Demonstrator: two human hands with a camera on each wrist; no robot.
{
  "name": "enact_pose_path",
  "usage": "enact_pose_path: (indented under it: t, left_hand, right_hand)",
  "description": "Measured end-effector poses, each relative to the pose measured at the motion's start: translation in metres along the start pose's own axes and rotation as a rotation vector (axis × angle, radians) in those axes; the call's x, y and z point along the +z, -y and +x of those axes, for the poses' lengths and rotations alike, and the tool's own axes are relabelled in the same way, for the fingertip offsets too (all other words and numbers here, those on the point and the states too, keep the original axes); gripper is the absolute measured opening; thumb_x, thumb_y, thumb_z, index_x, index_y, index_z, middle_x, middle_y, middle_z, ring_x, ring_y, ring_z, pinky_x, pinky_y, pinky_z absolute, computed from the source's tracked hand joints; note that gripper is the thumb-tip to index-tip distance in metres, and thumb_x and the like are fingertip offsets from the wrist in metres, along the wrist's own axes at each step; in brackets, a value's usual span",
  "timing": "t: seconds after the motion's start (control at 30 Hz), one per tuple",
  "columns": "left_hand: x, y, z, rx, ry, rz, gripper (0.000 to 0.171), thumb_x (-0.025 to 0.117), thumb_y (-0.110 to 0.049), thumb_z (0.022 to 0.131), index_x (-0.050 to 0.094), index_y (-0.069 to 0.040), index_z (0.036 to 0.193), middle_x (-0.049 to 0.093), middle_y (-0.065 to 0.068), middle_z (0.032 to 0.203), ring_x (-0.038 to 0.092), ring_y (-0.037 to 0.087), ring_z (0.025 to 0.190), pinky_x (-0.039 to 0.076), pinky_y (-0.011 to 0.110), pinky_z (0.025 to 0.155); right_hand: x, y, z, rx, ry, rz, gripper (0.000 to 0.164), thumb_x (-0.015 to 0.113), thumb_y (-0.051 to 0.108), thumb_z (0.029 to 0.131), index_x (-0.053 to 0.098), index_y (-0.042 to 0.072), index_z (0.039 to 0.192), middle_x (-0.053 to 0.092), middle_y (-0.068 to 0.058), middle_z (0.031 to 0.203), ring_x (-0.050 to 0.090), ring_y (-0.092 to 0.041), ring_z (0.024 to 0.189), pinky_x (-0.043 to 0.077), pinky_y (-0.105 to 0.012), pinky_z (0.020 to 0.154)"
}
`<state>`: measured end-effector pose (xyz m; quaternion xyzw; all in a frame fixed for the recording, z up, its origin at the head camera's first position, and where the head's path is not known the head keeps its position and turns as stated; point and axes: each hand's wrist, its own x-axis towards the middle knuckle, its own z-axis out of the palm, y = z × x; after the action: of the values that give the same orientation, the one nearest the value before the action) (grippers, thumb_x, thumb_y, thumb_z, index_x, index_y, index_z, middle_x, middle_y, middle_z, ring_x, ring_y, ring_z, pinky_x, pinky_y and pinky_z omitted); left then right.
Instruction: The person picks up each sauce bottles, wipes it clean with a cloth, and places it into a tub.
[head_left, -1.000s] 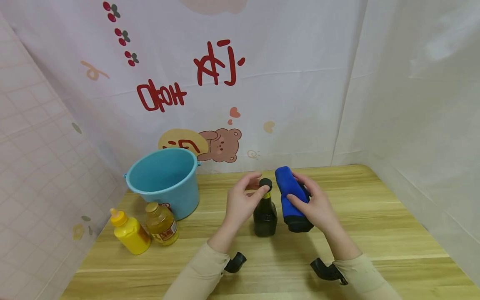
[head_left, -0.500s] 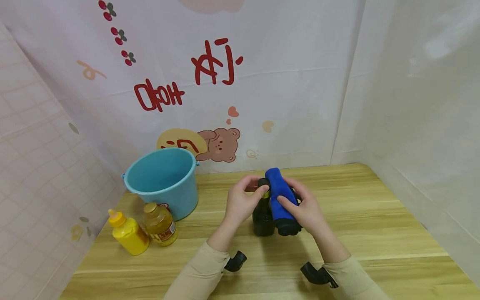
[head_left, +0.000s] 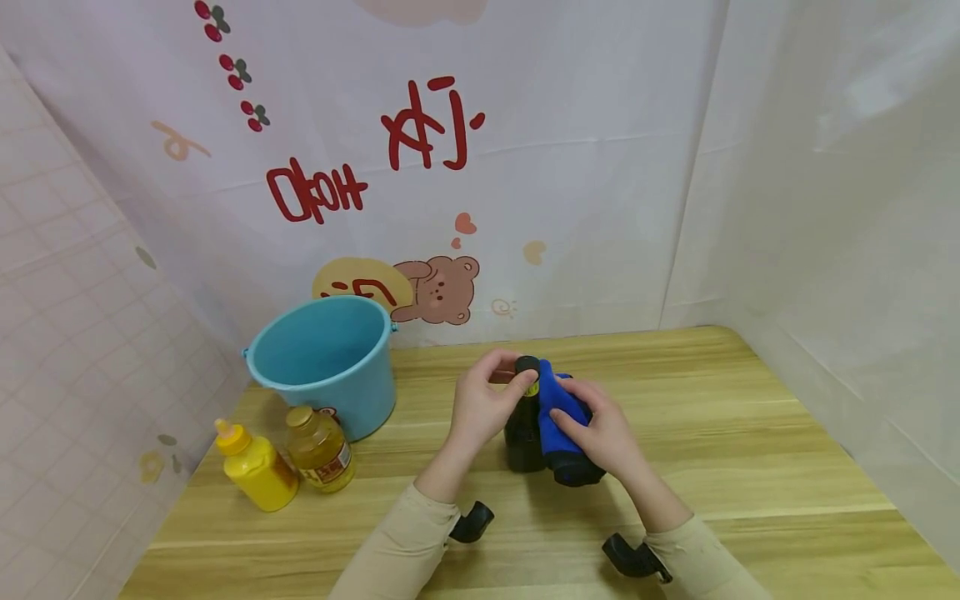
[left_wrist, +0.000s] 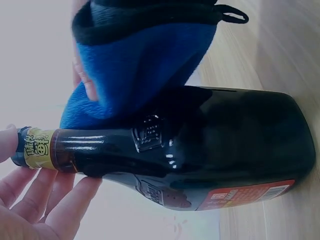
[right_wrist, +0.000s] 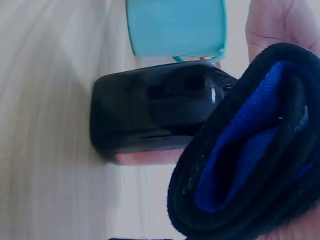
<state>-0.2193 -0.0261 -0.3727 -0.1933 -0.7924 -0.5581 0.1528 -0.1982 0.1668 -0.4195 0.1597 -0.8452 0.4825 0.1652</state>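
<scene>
A dark glass sauce bottle (head_left: 524,437) with a black cap and yellow neck band stands upright on the wooden table. My left hand (head_left: 483,398) pinches its cap and neck between thumb and fingers, as the left wrist view shows up close. In my right hand (head_left: 602,429) is a folded blue cloth (head_left: 561,433) with black edging, pressed against the bottle's side around the shoulder. A red label (left_wrist: 245,195) shows low on the bottle. The folds of the cloth (right_wrist: 240,155) hide part of the bottle in the right wrist view.
To the left stand a yellow squeeze bottle (head_left: 261,473) and a jar of amber liquid (head_left: 321,450) with a gold lid. Behind them is a light blue bucket (head_left: 371,392). A printed white curtain (head_left: 585,167) closes off the back of the table (head_left: 750,467).
My right hand has brought the cloth leftward against the bottle and then slid it lower along the side. The left hand keeps its hold at the bottle's top.
</scene>
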Motion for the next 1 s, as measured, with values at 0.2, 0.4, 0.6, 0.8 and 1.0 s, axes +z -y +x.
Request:
enact_pose_path:
  t: [0.2,0.4,0.6,0.8,1.0]
  left_hand:
    - [0.0,0.001,-0.001,0.016,-0.003,0.006,0.022,0.075,-0.027,0.09,0.071,-0.013,0.106,0.071,0.0,0.099,0.068,0.022,0.091,0.056,0.036,0.074]
    - [0.001,0.001,-0.001,0.024,-0.002,0.017,0.021,0.074,-0.029,0.091,0.07,-0.014,0.106,0.071,-0.001,0.099,0.067,0.02,0.09,0.056,0.035,0.072]
    - [0.001,0.001,-0.002,0.038,-0.009,0.017,0.02,0.073,-0.028,0.091,0.07,-0.014,0.105,0.07,-0.001,0.098,0.067,0.019,0.089,0.055,0.033,0.071]
    - [0.002,0.002,0.0,0.047,-0.011,0.013,0.02,0.076,-0.024,0.09,0.07,-0.012,0.104,0.071,0.0,0.097,0.068,0.021,0.088,0.055,0.033,0.073]
    - [0.002,0.003,0.0,0.047,-0.017,0.015,0.02,0.076,-0.026,0.089,0.07,-0.012,0.103,0.071,0.0,0.096,0.068,0.021,0.087,0.056,0.032,0.07]
  right_hand:
    - [0.001,-0.004,-0.003,-0.073,0.007,-0.07,0.041,0.075,0.004,0.086,0.065,0.003,0.126,0.064,-0.018,0.119,0.061,-0.039,0.107,0.049,-0.059,0.09]
    - [0.001,-0.008,-0.006,-0.1,0.019,-0.123,0.042,0.075,0.003,0.085,0.065,0.002,0.126,0.064,-0.019,0.116,0.062,-0.039,0.105,0.051,-0.058,0.088]
    - [0.0,-0.01,-0.007,-0.102,0.024,-0.148,0.042,0.075,0.004,0.086,0.065,0.002,0.126,0.064,-0.018,0.114,0.062,-0.039,0.103,0.051,-0.058,0.087]
    - [0.0,-0.017,-0.011,-0.048,0.04,-0.172,0.042,0.074,0.005,0.086,0.064,0.0,0.127,0.064,-0.021,0.118,0.061,-0.041,0.107,0.049,-0.059,0.09]
    - [0.002,-0.022,-0.014,0.024,0.077,-0.237,0.041,0.074,0.007,0.087,0.064,0.0,0.127,0.063,-0.021,0.118,0.061,-0.04,0.108,0.049,-0.057,0.091]
